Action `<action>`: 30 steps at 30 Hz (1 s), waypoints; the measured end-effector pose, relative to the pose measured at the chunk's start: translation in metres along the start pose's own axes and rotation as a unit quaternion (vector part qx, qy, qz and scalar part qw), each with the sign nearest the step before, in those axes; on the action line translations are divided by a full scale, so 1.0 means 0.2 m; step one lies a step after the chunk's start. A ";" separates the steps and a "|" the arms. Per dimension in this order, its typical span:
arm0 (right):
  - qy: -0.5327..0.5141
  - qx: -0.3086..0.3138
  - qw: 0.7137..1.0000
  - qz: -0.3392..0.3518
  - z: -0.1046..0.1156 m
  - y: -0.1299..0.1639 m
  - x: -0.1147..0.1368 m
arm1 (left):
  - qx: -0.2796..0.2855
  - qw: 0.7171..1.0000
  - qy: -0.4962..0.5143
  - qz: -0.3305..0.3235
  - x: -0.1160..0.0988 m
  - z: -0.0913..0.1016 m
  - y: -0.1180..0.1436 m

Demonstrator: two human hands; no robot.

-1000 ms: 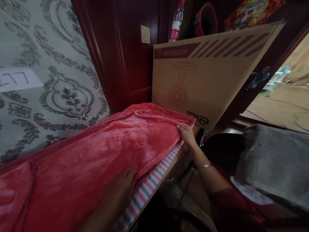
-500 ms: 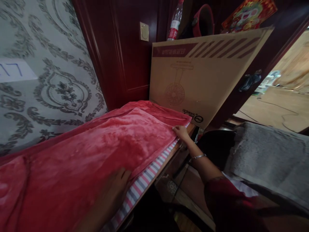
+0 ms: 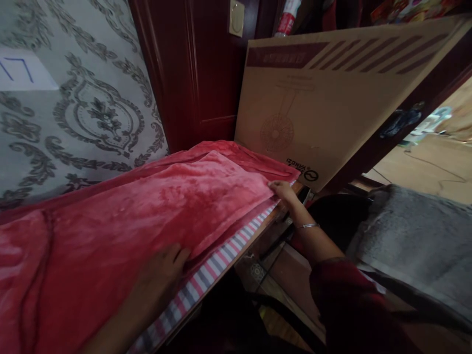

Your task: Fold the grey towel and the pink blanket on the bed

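Observation:
A plush red blanket lies folded in layers along a table covered with a striped cloth. My right hand pinches the upper layer's corner at the far right, close to the table edge. Nearer to me, my left hand grips the blanket's front edge between thumb and fingers; its fingertips are partly hidden in the fabric. A strip of the lower layer shows below the upper layer's edge, between the two hands.
Behind the blanket's far end a large cardboard box leans by a dark red door panel. Patterned wallpaper borders the left side. A grey plush cover lies on a seat at right. A bottle stands behind the box.
The upper layer's front edge has shifted back from the table edge, baring more of the lower layer. My left hand has moved slightly left. My right hand keeps the corner; the view has shifted.

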State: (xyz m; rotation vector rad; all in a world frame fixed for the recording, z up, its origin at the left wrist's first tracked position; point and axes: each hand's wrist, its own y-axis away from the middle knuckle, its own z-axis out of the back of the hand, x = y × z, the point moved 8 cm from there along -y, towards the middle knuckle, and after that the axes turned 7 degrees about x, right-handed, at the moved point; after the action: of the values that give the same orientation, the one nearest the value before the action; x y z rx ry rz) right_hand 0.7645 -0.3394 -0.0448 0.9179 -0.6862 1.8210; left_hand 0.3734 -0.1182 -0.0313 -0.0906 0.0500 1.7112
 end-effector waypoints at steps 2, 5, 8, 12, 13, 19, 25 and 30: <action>0.041 0.009 0.999 -0.008 0.00 0.01 -0.01 | 0.032 0.999 0.015 -0.003 -0.01 -0.04 0.01; 0.112 0.019 0.993 -0.017 0.01 0.02 -0.02 | 0.011 0.999 0.052 -0.007 0.00 -0.05 0.03; 0.176 0.047 0.983 -0.025 0.01 0.00 -0.01 | -0.033 0.994 0.105 0.001 0.06 0.00 0.06; 0.245 0.086 0.965 -0.040 -0.03 -0.03 -0.01 | -0.071 0.989 0.088 0.094 0.27 0.14 0.14; 0.260 0.093 0.960 -0.043 -0.04 -0.04 -0.01 | -0.072 0.988 0.062 0.123 0.33 0.18 0.17; 0.317 0.081 0.944 -0.032 -0.09 -0.08 0.00 | 0.027 0.955 -0.103 0.278 0.59 0.19 0.40; 0.342 -0.026 0.938 0.044 -0.06 -0.04 0.00 | 0.066 0.944 -0.087 0.312 0.65 0.06 0.49; 0.345 -0.035 0.937 0.033 -0.06 -0.02 -0.08 | 0.057 0.943 -0.079 0.319 0.69 0.02 0.50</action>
State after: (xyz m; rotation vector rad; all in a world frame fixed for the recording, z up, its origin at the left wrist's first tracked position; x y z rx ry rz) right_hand 0.7699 -0.3365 -0.0641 0.1645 -0.3286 1.9879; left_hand 0.2550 0.0043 -0.0407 0.1690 0.0632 2.3546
